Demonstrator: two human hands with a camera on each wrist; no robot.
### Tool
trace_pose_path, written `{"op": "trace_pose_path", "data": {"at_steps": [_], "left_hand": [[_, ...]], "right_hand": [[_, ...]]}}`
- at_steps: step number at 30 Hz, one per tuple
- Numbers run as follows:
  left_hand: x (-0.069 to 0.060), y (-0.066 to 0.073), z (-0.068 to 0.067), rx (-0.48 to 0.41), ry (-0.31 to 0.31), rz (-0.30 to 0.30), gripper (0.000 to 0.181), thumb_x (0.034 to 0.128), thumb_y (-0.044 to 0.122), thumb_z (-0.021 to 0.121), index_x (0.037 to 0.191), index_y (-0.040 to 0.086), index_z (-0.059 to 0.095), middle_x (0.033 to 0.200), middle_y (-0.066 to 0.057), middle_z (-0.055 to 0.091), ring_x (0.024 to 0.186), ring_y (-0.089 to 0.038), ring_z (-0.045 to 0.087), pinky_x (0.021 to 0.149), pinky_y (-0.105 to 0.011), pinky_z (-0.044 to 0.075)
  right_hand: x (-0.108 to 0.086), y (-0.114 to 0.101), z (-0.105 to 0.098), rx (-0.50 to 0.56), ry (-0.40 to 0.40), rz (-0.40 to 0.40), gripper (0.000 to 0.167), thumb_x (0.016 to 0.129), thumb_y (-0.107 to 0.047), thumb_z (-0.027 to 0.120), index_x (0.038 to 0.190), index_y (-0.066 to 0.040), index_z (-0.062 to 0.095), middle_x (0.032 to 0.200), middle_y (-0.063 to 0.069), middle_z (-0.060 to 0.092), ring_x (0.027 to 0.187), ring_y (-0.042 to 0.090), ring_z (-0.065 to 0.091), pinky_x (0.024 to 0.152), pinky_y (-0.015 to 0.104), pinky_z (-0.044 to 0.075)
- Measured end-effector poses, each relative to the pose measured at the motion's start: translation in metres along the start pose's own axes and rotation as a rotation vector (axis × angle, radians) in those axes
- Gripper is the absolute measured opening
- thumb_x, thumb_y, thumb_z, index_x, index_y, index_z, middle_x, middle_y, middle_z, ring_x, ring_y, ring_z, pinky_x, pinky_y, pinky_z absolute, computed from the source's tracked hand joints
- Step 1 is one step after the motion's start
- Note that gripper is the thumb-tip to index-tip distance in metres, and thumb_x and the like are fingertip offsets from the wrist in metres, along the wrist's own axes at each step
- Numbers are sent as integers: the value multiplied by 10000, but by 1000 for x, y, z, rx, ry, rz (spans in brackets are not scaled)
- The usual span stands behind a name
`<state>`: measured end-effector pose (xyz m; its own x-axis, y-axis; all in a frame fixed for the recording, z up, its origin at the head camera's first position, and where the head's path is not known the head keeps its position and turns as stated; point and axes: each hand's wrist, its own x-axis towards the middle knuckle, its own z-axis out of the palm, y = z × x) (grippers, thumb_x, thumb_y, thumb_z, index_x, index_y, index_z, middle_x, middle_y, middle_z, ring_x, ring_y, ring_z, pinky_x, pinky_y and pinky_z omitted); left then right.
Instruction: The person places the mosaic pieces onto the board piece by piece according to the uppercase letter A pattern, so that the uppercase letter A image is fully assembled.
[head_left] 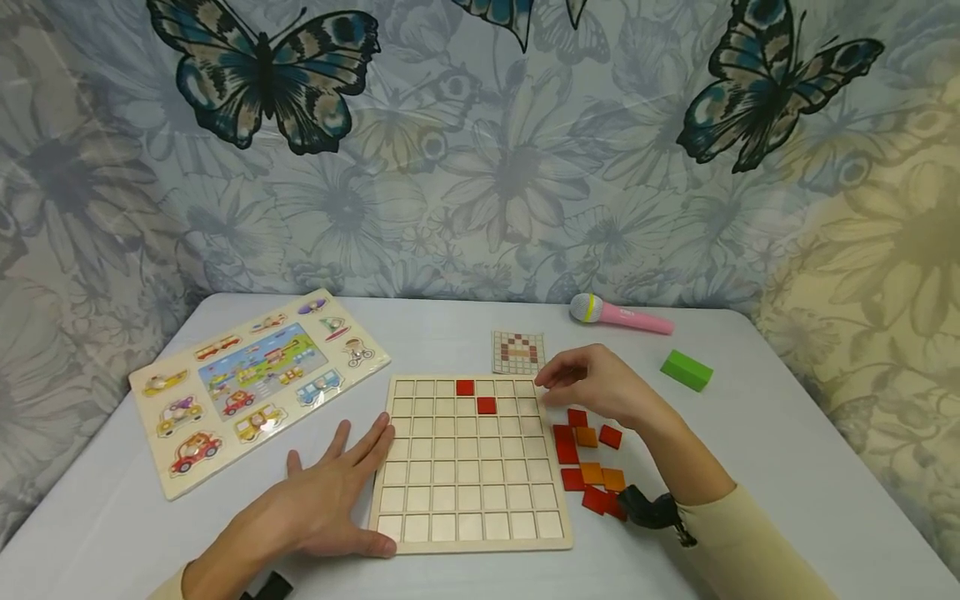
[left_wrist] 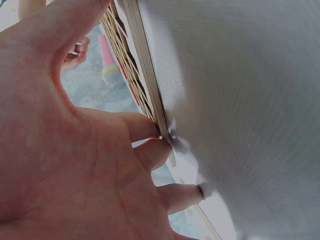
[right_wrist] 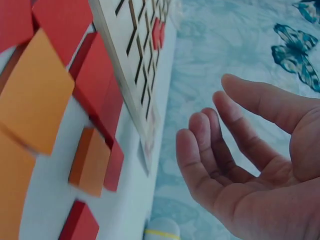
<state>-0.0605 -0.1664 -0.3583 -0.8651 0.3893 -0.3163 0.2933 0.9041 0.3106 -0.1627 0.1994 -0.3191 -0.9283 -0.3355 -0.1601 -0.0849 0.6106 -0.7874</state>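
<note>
A pale wooden grid board [head_left: 468, 477] lies flat on the white table, with one red tile [head_left: 465, 387] in its top row and another red tile [head_left: 487, 405] in the row below. Along the board's left edge rests my left hand [head_left: 333, 493], fingers spread and thumb at the lower corner. Over the board's upper right corner hovers my right hand [head_left: 600, 390], its fingers loosely bent. The right wrist view shows nothing between thumb and fingertips. Loose red tiles [head_left: 566, 444] and orange tiles [head_left: 591, 473] lie beside the board, below the right hand.
Behind the board lies a small pattern card [head_left: 519, 353]. A pink toy microphone [head_left: 633, 319] and a green block [head_left: 686, 371] sit at the back right. To the left is a vehicle picture puzzle [head_left: 180, 408]. A butterfly-print backdrop [head_left: 480, 208] stands beyond the table.
</note>
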Motion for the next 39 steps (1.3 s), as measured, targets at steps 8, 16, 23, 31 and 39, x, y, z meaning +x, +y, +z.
{"op": "trace_pose_path", "data": {"at_steps": [8,16,23,31,39], "left_hand": [[0,1,-1,-2,-1,6,1348,677,799,786,1687,160,163,1776,33,25,1582,-508,135,919,-963,158],[0,-1,-3,3,-7,0,1351,677,799,786,1688,160,159,1776,36,14,1582,-511,131,921,-963,154],[0,-1,-3,8,-9,8,1348,674,801,787,1687,164,165,1776,37,16,1580,-511,143,917,-964,161],[-2,-1,-2,12,-5,10,1353,673,812,777,1687,160,163,1776,30,11,1579,-516,140,908,-965,164],[-1,-1,0,10,-6,12,1353,674,813,775,1687,161,161,1777,30,7,1578,-517,142,915,-961,171]], "right_hand": [[-8,9,-15,-16,-12,0,254,900,-122,784,1125,-9,762,1025,88,748,907,220,651,848,335,551],[-11,17,-25,-23,-49,18,241,912,-92,769,1133,5,749,1093,164,728,912,239,630,814,311,554],[-10,33,-28,-33,-99,65,244,890,-51,746,1130,-6,752,1077,145,734,918,238,633,808,310,562],[-6,44,-28,-45,-155,62,283,812,24,743,1092,-14,759,1016,124,722,911,249,624,805,334,561],[-4,49,-28,-106,-197,-18,307,814,78,724,1092,-40,775,1076,90,745,958,241,660,842,328,579]]}}
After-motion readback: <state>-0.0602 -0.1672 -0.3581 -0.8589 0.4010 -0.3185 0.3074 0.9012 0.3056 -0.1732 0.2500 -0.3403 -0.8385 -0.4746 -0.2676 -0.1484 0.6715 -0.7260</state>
